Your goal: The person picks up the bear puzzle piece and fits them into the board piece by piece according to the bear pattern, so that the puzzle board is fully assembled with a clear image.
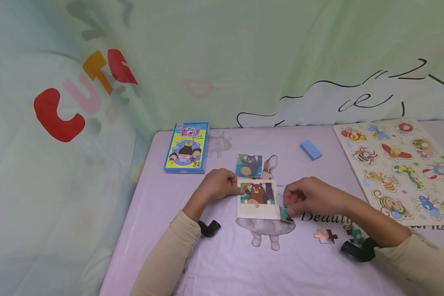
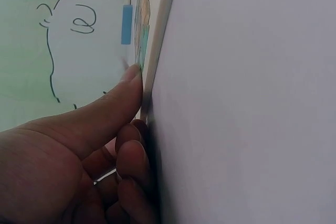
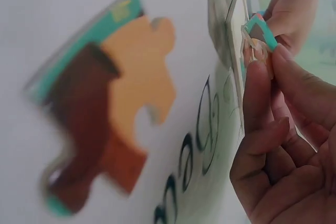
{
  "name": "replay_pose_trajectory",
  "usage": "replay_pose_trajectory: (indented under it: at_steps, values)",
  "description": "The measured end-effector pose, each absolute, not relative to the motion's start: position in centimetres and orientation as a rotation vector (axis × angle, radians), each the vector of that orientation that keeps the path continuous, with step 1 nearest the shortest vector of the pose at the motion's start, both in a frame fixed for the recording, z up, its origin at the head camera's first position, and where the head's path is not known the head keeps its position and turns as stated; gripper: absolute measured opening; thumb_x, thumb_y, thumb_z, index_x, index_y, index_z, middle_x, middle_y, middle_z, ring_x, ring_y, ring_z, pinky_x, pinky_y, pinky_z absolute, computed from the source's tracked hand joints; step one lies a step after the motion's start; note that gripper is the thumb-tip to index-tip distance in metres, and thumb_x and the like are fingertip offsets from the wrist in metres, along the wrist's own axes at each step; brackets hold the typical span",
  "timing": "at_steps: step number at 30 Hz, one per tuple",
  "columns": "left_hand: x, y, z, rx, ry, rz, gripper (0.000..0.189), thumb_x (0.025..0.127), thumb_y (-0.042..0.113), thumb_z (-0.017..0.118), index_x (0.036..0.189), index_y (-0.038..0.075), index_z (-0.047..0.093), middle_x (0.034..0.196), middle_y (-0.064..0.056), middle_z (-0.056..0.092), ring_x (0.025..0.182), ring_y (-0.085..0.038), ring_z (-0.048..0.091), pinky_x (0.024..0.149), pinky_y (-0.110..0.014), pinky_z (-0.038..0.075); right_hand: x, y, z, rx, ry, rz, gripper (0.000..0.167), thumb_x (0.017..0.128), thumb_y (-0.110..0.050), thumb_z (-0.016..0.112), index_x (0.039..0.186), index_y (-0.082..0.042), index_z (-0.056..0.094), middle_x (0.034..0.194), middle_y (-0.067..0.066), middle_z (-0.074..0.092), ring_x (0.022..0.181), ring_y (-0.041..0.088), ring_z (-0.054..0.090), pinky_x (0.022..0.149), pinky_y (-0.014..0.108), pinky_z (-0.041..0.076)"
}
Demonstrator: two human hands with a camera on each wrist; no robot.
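A bear jigsaw puzzle in a pale wooden tray (image 1: 259,211) lies on the table, its upper part filled and a bare strip along its near side. My left hand (image 1: 220,183) grips the tray's left edge, thumb on top and fingers curled at the side in the left wrist view. Just right of the tray, my right hand (image 1: 311,195) pinches a green-edged puzzle piece (image 3: 266,32) between thumb and forefinger. A brown and orange puzzle piece (image 1: 324,236) lies loose nearer me. Another, green piece (image 1: 355,234) is partly hidden by the right wrist. Behind the tray lies a bear picture card (image 1: 249,165).
A blue and yellow card box (image 1: 186,149) stands at the back left. Behind and right of the tray is a blue block (image 1: 311,150). A wooden insect puzzle board (image 1: 396,168) covers the right side. Fabric hangs along the table's back edge.
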State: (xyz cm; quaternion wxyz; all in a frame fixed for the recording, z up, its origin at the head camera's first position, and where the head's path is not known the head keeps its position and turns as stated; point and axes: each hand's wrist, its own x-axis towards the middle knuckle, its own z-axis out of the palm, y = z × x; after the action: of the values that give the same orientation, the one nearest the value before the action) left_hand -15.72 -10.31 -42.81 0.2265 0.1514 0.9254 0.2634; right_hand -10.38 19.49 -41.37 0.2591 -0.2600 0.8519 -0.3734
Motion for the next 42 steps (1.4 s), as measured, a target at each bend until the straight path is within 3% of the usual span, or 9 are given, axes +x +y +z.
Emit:
replay_pose_trajectory:
  at_steps: [15,24,33,42]
  values:
    - [-15.7,-10.3,-42.6,0.431,2.547,0.739,0.038,0.085,0.042,0.082,0.069,0.015,0.061,0.062,0.003,0.051,0.067,-0.013,0.051,0.059,-0.027,0.034,-11.7,16.1,-41.5,-0.716,2.215,-1.140,0.014,0.087,-0.011,0.079,0.096,-0.014,0.069,0.084,-0.001,0.067,0.077,0.015,0.063,0.071,0.026,0.054]
    - [-15.8,-10.4,-42.7,0.430,2.538,0.740,0.038,0.085,0.042,0.082,0.069,0.015,0.060,0.061,0.003,0.051,0.065,-0.013,0.051,0.058,-0.026,0.033,-12.2,14.3,-41.9,-0.731,2.257,-1.187,0.017,0.087,-0.009,0.079,0.101,-0.014,0.072,0.085,-0.003,0.071,0.079,0.013,0.066,0.076,0.025,0.054]
    - [-15.8,-10.5,-42.7,0.435,2.538,0.735,0.039,0.086,0.043,0.082,0.069,0.015,0.060,0.062,0.004,0.052,0.066,-0.013,0.052,0.058,-0.027,0.034,-12.0,12.2,-42.4,-0.660,2.336,-1.225,0.012,0.085,-0.010,0.080,0.093,-0.014,0.072,0.080,-0.006,0.073,0.079,0.010,0.068,0.076,0.025,0.052]
    - [-15.9,-10.5,-42.7,0.456,2.528,0.730,0.041,0.086,0.043,0.081,0.067,0.014,0.058,0.058,0.004,0.050,0.062,-0.012,0.050,0.058,-0.026,0.032,-11.8,10.9,-42.8,-0.618,2.303,-1.239,0.013,0.083,-0.005,0.079,0.094,-0.008,0.073,0.077,-0.003,0.073,0.077,0.012,0.068,0.072,0.025,0.052]
